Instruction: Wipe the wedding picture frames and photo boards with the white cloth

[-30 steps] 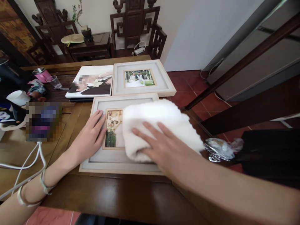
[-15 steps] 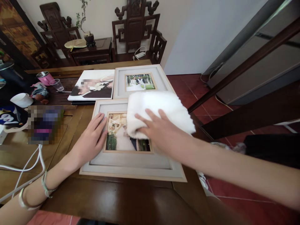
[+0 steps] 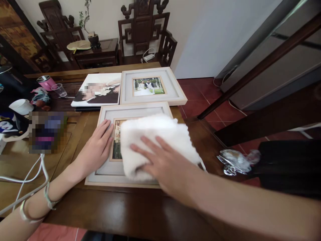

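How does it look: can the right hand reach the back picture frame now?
Probably yes: the back picture frame sits just beyond the front frame, with nothing visible standing between, though the right hand has the cloth under it.

A hand could have passed along the strip of table (image 3: 130, 207) on the near side of the front picture frame (image 3: 112, 179). Just beyond that frame, a second frame (image 3: 147, 85) and a canvas print (image 3: 99, 92) blocked any low path. On its left edge lay the left hand (image 3: 99, 144); farther left, white cables (image 3: 43, 169) crossed the way. Over its middle and right, the white cloth (image 3: 155, 127) and right hand (image 3: 163, 164) barred passage.
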`<state>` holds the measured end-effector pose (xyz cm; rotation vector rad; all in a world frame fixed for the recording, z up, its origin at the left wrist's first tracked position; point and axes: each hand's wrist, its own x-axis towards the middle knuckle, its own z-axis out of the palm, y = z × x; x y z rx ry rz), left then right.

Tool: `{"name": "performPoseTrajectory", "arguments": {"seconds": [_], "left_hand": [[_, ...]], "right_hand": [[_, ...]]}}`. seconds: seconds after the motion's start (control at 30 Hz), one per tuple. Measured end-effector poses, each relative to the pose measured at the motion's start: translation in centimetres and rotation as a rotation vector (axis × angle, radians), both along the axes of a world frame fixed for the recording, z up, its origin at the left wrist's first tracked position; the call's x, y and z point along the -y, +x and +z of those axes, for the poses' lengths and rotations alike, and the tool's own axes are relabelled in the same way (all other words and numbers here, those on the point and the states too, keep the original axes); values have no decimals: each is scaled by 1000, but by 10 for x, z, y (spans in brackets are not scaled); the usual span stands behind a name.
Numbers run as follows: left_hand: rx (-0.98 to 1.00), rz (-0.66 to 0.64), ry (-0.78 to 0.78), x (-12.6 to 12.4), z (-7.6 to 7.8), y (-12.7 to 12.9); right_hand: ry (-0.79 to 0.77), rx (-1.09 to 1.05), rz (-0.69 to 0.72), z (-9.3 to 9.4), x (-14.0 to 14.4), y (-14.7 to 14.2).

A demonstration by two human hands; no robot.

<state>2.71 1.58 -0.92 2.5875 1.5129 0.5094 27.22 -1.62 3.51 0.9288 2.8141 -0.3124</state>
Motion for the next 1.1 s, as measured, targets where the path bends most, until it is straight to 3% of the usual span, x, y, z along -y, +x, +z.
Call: {"name": "performPoseTrajectory", "arguments": {"seconds": [0.17,0.3,0.4,0.5,0.63,0.77,0.87,1.1], "left_hand": [[-14,-6,-7,0,2,-1],[-14,6,-34,0,3,-1],[-9,5,-19,-1,1,0],[-8,3,-5,-2,0,0],[-16,2,-14,-2,1,2],[-17,11,-24,-1,2,2],[-20,9,-38,0,2,1],[-24,4,-27,-1,3,2]], "right_hand": [[247,17,-180,-8,-68,5],[299,57,-215,-8,-81,-2],[192,129,-219,-4,-62,-12],[48,111,-126,2,-26,-17],[-61,-54,57,13,21,-15],[-108,-173,165,16,36,-13],[-67,-124,120,7,19,-14],[235,-33,-106,-11,-62,-14]]}}
